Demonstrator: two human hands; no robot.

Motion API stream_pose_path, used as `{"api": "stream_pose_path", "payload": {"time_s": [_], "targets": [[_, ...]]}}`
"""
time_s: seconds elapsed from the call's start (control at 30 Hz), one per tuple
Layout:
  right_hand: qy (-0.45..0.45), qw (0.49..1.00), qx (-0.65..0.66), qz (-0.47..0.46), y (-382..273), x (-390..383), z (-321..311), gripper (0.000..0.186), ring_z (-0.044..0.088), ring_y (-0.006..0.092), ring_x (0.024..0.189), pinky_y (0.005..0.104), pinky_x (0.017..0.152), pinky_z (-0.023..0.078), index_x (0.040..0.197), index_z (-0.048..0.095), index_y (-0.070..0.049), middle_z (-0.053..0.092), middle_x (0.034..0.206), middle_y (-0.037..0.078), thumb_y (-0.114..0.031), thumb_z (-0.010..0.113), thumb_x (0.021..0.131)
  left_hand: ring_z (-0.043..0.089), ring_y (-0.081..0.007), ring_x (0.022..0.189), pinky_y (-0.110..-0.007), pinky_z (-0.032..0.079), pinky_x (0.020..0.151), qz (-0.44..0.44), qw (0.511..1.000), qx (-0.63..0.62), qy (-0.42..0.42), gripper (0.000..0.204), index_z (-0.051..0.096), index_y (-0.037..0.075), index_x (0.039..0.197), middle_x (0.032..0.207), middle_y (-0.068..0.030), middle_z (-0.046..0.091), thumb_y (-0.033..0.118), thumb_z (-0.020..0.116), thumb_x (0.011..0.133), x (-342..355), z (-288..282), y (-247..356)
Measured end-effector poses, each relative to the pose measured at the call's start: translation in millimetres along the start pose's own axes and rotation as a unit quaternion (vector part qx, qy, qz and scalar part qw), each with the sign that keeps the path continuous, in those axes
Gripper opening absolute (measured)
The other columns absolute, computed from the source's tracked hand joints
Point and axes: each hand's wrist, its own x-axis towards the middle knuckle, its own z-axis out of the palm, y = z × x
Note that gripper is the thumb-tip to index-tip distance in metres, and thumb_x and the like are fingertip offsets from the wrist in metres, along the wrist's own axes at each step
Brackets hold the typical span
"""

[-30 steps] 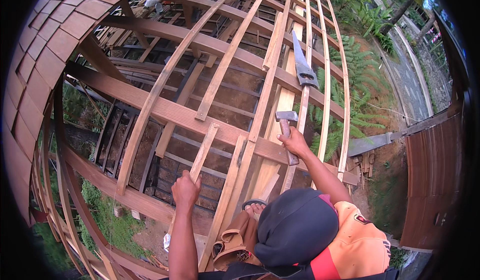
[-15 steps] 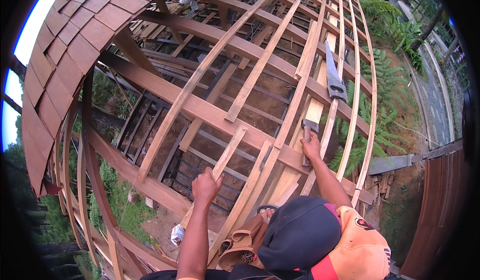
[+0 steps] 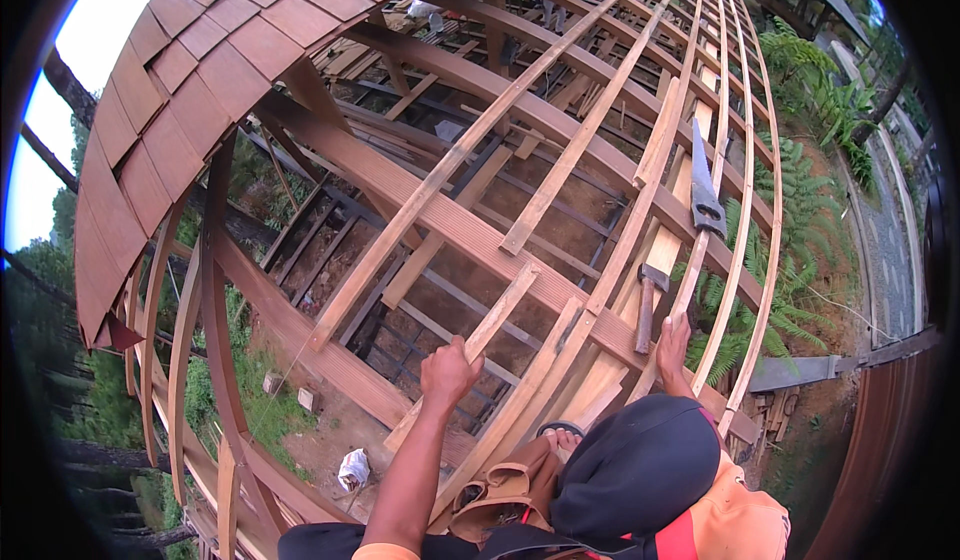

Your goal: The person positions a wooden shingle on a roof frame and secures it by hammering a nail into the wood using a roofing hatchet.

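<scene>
My left hand [image 3: 449, 372] is closed around a short wooden strip [image 3: 502, 310] that slants up to a wide rafter [image 3: 465, 248]. At the right, my right hand [image 3: 674, 347] grips a long narrow batten [image 3: 693, 269] just beside the hammer. The hammer [image 3: 645, 318] lies out of my hand along a pale board, its handle toward me. Farther up the same side, a handsaw [image 3: 704, 200] lies flat across the battens, handle toward me.
Overlapping wooden shingles [image 3: 180, 150] cover the upper left. Open roof framing has gaps over soil and a dark lower grid. A tool pouch [image 3: 505, 500] and sandaled foot [image 3: 560, 434] are below. Ferns [image 3: 800, 190] grow right. Another person [image 3: 552, 0] is in the distance.
My right hand has let go of the hammer, leaving it on the timber, and moved right onto the batten. My left hand still holds the strip. The view has shifted, showing more shingles and sky.
</scene>
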Motion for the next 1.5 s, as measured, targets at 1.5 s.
{"api": "stream_pose_path", "payload": {"time_s": [1.5], "targets": [[-0.195,0.768,0.123,-0.598,-492.4,-109.7,-220.7,0.087,0.041,0.0439,0.138,0.0493,0.113,0.038,0.151,0.031,-0.001,0.038,0.149,0.026,-0.038,0.076,0.087,0.054,-0.015,0.054,-0.029,0.047,0.051,0.307,0.522,-0.79,0.096,0.068,0.056,0.007,0.09,0.066,-0.0024,0.054,0.074,0.043,0.095,-92.2,-189.3,24.8]]}}
